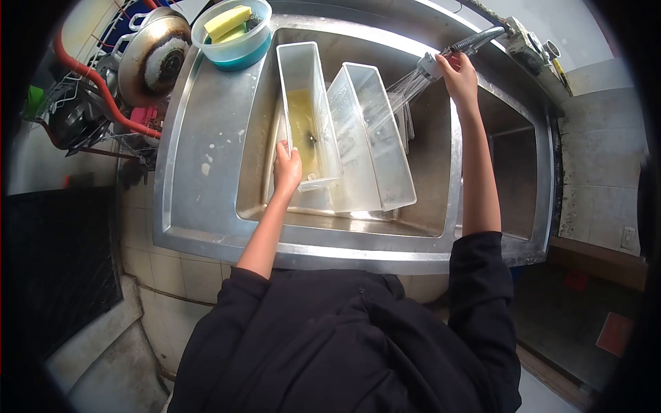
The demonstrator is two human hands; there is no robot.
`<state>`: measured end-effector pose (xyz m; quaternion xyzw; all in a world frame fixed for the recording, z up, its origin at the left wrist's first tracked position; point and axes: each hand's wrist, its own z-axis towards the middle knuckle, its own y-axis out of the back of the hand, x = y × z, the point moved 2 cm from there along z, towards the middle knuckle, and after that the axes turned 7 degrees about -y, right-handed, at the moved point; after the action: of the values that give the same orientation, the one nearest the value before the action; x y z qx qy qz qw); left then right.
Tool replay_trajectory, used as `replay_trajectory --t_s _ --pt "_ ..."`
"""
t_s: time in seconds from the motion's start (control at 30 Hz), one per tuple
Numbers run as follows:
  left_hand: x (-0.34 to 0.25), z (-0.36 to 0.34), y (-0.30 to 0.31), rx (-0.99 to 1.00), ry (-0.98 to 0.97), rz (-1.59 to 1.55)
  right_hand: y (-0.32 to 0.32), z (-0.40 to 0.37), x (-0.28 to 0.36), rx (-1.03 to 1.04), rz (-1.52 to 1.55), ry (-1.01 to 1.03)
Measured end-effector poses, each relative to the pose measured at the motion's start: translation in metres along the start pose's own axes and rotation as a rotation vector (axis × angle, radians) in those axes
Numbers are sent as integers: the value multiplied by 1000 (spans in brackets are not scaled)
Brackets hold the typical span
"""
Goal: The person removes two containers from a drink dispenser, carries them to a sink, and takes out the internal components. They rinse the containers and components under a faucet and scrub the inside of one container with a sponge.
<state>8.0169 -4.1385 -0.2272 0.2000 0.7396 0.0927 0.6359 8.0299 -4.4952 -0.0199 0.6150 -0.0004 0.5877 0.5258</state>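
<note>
My left hand grips the near left rim of a long clear plastic bin, which is tilted in the sink. Yellowish liquid with a dark speck lies in that bin. At the upper right, my right hand is closed around a spray head on a hose. Water sprays from it down and to the left, over two more long clear bins that lean side by side against the first. The right palm and part of the spray handle are hidden.
A steel sink surrounds the bins, with a second basin on the right. A round plastic tub holding blue liquid and a yellow sponge stands at the back left. Pans hang on a rack at the left.
</note>
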Motion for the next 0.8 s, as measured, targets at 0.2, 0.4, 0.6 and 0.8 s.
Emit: replay_trajectory --t_s 0.2,0.4,0.6,0.8 --pt "-12 -6 17 24 8 58 0 6 3 3 16 -43" --pt "-15 -7 24 47 49 91 -2 12 -11 28 75 -107" --pt "-33 -12 10 46 1 111 -6 -28 15 -295 -76 -17" --pt "-32 -15 11 5 -43 51 -90 -107 96 141 -118 526"
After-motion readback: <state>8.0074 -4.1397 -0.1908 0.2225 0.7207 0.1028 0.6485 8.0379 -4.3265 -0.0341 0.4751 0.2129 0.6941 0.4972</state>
